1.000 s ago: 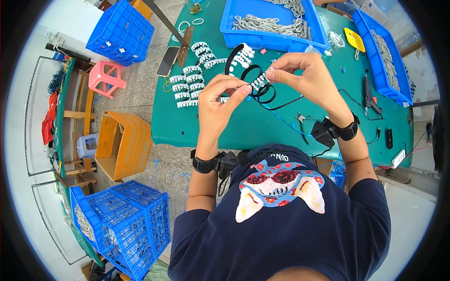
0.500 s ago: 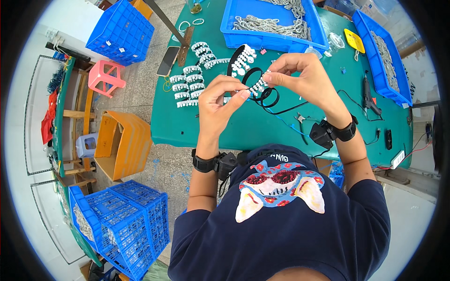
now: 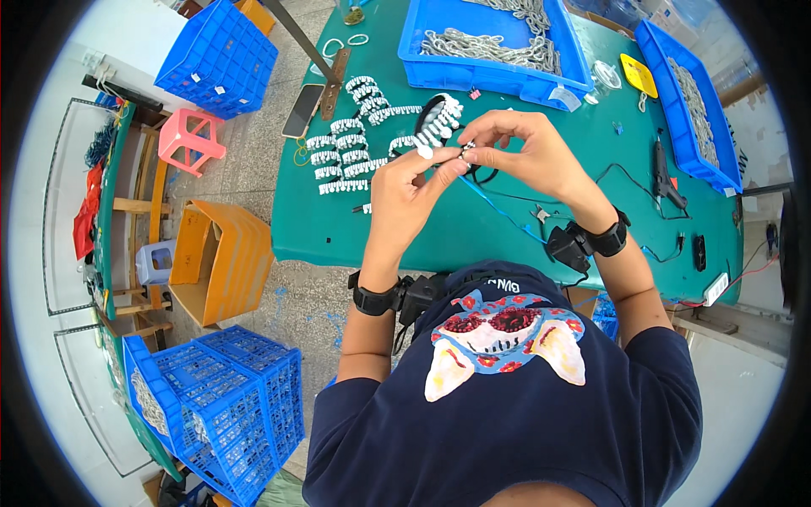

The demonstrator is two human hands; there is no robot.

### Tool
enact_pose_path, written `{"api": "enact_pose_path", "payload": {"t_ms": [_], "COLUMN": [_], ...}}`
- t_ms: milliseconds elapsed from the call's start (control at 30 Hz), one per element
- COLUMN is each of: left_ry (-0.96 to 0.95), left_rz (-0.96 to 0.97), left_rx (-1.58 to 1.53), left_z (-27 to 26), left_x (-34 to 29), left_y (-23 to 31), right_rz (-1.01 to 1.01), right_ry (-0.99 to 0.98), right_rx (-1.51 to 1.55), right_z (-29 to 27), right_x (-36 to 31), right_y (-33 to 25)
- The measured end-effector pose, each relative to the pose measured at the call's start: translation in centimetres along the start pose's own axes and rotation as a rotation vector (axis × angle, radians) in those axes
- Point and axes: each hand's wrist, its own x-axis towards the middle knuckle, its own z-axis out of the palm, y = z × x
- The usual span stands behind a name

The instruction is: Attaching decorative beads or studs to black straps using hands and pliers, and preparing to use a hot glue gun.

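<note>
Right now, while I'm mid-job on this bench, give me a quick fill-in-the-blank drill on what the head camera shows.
1. Both hands, left hand and right hand, pinch a small beaded piece above the ____ table.
2. The bin of chains at the table's far edge is ____ in colour.
3. The plastic stool on the floor is ____.
4. Each wrist carries a ____ band.

Missing words: green; blue; pink; black
</note>
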Motion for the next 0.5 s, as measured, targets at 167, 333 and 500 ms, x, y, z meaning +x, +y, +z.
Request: {"api": "enact_pose_path", "payload": {"t_ms": [167, 333, 500], "left_ry": [0.034, 0.102, 0.130], "left_rz": [-0.180, -0.172, -0.119], "left_rx": [-0.255, -0.285, -0.247], "left_z": [0.3, 0.8, 0.9], "left_x": [-0.2, -0.2, -0.4], "left_y": [-0.3, 0.0, -0.3], "right_rz": [0.050, -0.050, -0.008], "right_ry": [0.173, 0.275, 0.333], "right_rx": [-0.028, -0.216, -0.202], "right_z": [1.5, 2.5, 3.0], "right_x": [-0.4, -0.8, -1.0], "right_y": [-0.5, -0.6, -1.3]}}
